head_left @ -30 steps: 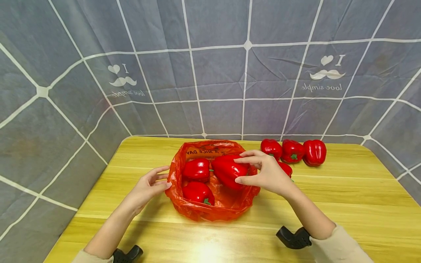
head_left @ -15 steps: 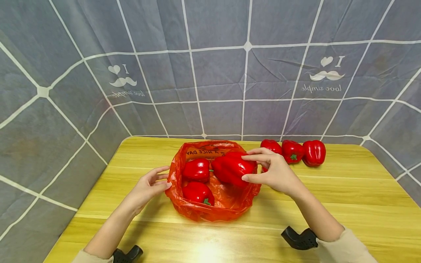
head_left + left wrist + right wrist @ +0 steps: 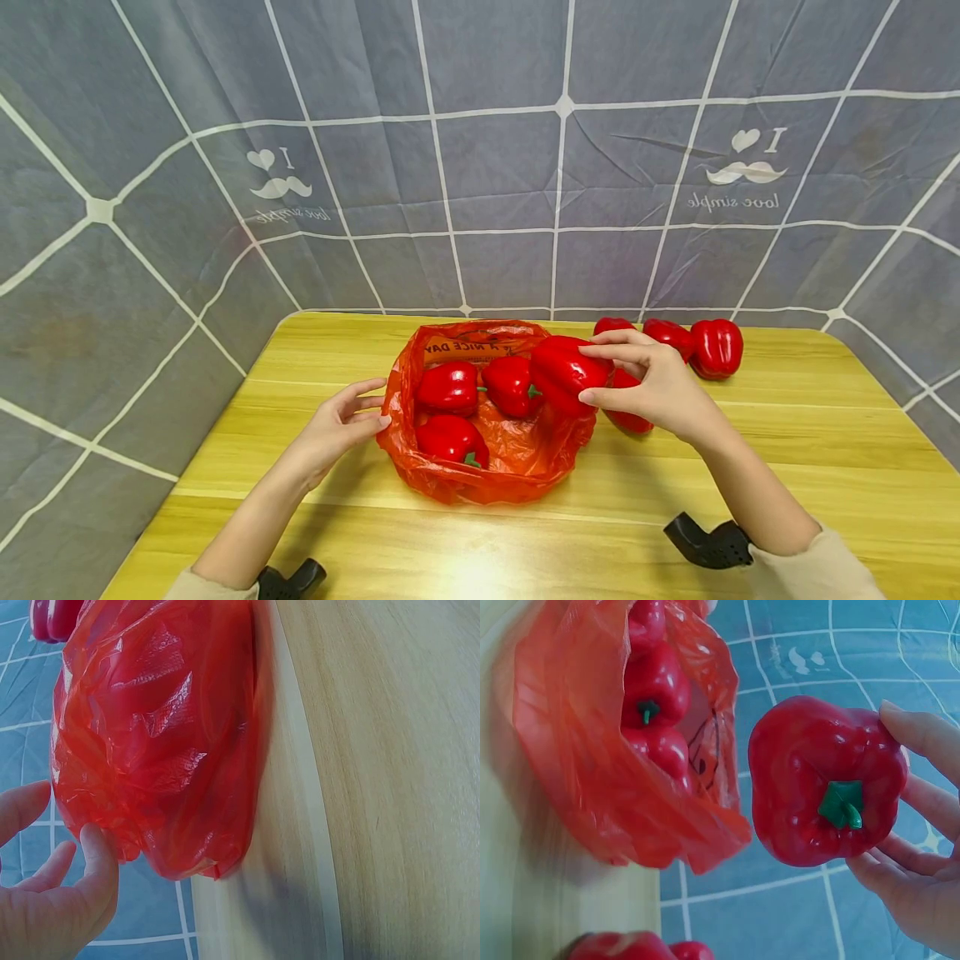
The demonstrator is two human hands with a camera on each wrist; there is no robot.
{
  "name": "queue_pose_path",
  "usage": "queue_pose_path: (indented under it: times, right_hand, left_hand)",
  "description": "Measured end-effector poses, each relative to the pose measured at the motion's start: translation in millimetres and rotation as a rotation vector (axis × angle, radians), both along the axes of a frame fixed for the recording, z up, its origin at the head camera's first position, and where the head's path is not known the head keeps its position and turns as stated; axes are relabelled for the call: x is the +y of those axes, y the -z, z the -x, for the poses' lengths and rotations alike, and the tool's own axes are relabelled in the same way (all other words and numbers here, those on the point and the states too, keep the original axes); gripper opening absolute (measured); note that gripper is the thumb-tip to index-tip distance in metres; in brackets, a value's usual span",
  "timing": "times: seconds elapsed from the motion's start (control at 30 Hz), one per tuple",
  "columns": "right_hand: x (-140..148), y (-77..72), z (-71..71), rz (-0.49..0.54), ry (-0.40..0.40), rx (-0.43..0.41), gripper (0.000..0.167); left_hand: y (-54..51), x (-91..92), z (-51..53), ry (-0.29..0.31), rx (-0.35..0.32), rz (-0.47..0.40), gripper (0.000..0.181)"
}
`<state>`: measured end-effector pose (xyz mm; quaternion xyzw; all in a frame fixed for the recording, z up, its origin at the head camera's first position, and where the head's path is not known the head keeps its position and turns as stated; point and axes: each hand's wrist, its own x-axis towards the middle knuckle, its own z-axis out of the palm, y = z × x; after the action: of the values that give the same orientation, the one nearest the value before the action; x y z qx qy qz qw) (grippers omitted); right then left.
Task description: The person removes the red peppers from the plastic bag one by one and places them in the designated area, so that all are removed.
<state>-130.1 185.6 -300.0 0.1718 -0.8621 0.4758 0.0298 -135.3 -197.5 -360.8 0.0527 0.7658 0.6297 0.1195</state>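
Observation:
An open red plastic bag [image 3: 487, 492] stands on the table with 3 red bell peppers inside; one bell pepper [image 3: 447, 387] lies at its left. My right hand [image 3: 660, 387] grips another bell pepper [image 3: 564, 372] between thumb and fingers, above the bag's right rim. In the right wrist view the held pepper's green stem faces the camera, apart from the bag. My left hand [image 3: 341, 429] touches the bag's left side with its fingers loosely bent. Its thumb tip meets the plastic in the left wrist view, other fingers spread [image 3: 56, 866].
Several more bell peppers lie on the wooden table [image 3: 795, 450] right of the bag, including one pepper [image 3: 716, 348] at the back and another [image 3: 632, 410] partly behind my right hand. A grey curtain [image 3: 502, 175] with white lines hangs behind the table.
My right hand has moved right with the bell pepper, from over the bag's middle to its right rim. A pepper inside the bag now shows fully. The left hand stays in place.

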Motion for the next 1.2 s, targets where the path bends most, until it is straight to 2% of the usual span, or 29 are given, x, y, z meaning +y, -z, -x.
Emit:
queue_pose_path:
  times: [0.27,0.73,1.2]
  right_hand:
    - [11.1,-3.0,-3.1,-0.012,0.042,-0.009,0.047]
    - [39.7,-0.9,-9.3,-0.016,0.11,0.048,0.047]
    - [74.3,1.1,-14.6,-0.056,0.205,0.034,0.048]
  left_hand:
    - [0.2,-0.2,0.3,0.004,0.002,0.001,0.059]
    - [-0.3,-0.5,-0.2,0.017,0.009,0.02,0.058]
    - [2.0,-2.3,-0.6,0.029,0.012,0.028,0.059]
